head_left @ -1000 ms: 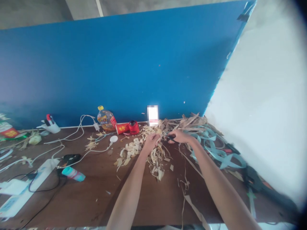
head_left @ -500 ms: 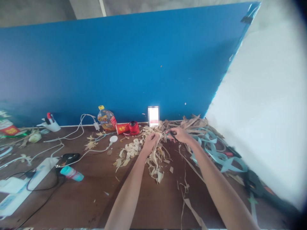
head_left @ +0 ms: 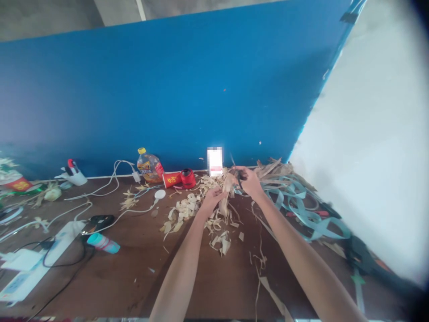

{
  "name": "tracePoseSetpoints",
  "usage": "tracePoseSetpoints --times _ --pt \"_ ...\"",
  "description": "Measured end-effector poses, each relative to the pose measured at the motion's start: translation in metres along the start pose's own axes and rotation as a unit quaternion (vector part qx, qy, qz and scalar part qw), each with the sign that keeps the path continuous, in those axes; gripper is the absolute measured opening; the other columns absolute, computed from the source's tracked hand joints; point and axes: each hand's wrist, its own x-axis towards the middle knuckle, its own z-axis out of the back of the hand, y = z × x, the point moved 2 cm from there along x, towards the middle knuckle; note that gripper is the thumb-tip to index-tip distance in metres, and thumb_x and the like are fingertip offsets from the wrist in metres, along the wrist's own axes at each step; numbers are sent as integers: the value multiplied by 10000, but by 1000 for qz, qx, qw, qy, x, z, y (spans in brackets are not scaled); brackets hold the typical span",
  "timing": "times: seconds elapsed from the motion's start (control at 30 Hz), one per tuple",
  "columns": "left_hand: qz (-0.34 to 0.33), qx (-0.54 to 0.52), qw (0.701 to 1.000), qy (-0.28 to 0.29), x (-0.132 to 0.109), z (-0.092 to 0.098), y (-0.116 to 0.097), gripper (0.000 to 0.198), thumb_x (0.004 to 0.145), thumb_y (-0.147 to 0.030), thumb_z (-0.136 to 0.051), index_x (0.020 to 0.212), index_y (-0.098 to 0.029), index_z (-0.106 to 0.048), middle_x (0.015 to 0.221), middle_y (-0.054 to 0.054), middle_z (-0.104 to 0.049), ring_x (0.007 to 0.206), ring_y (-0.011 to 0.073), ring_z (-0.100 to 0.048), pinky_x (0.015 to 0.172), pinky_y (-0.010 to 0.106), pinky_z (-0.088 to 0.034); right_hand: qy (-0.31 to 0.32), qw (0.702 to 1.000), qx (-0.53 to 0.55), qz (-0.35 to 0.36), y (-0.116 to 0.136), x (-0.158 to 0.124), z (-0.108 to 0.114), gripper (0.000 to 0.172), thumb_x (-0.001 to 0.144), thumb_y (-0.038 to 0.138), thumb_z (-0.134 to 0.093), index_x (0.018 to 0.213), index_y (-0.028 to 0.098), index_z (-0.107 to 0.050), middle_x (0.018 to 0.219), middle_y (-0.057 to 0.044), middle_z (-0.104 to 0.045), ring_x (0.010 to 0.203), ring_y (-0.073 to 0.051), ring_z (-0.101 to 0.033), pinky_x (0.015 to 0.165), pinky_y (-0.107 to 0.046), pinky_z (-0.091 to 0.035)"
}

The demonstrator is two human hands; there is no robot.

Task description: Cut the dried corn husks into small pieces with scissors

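Pinches one papery husk [head_left: 229, 182] in the grip of the left hand [head_left: 212, 199], over curled scraps [head_left: 187, 206] on the bench [head_left: 134, 277]; clasps one pair of black scissors [head_left: 239, 175], partly hidden, in the right hand [head_left: 250, 180]. Has one bottle [head_left: 149, 169] and one red cup [head_left: 171, 180] leftward, flat blue ribbon [head_left: 318, 231] looped rightward.

Both arms [head_left: 182, 268] reached forward, converging; the left hand [head_left: 212, 200] lay lower, fingers [head_left: 220, 194] directed inward, while the right hand [head_left: 250, 182], slightly higher, was curled.
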Motion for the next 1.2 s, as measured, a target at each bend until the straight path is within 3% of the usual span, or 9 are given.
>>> tracePoseSetpoints --times 0.1,0.37,0.57,0.87,0.93,1.1,1.2 --pt "1 25 1000 14 -3 -2 -3 361 695 -444 -723 832 -121 -639 668 17 -594 564 91 -508 523 206 -363 -76 996 -25 -33 -3 -1 14 539 658 319 -668 1170 168 -598 714 -34 -644 594 -170 -585 518 -265 -447" --pt "10 53 994 95 -4 -6 -3 387 699 -473 -711 841 -139 -576 693 6 -573 563 90 -521 528 214 -406 -160 987 -32 -9 7 -4 26 640 705 355 -643 1310 219 -487 662 7 -592 538 -143 -520 472 -247 -424" --pt "-30 138 990 11 3 -4 3 337 752 -468 -645 786 -148 -544 618 -18 -535 510 77 -476 497 204 -367 -171 985 0 5 25 -6 30 614 713 357 -633 1293 216 -492 658 17 -594 553 -138 -532 493 -252 -443" --pt "-93 205 965 -133 8 1 4 284 789 -410 -597 705 -157 -500 567 -33 -467 515 76 -417 508 208 -320 -123 990 10 63 54 -12 18 648 701 340 -665 1310 218 -483 698 16 -606 574 -133 -545 599 -302 -507" --pt "-96 189 971 -114 7 1 4 320 800 -454 -582 714 -158 -499 552 -40 -449 502 71 -403 502 205 -310 -122 990 28 69 59 -13 17 635 694 325 -676 1292 213 -496 726 3 -624 601 -141 -572 606 -302 -510" --pt "-22 145 989 -12 5 -1 5 447 777 -563 -573 896 -133 -611 584 -23 -503 470 70 -393 466 209 -289 -130 987 66 68 61 -9 25 559 689 307 -692 1216 201 -539 765 -12 -650 663 -148 -606 620 -289 -506" --pt "-22 142 989 30 1 -2 1 503 781 -589 -556 868 -106 -667 613 1 -523 509 73 -406 488 212 -292 -126 988 78 47 55 -6 27 516 684 327 -696 1161 184 -562 755 -11 -650 642 -139 -604 627 -288 -512"
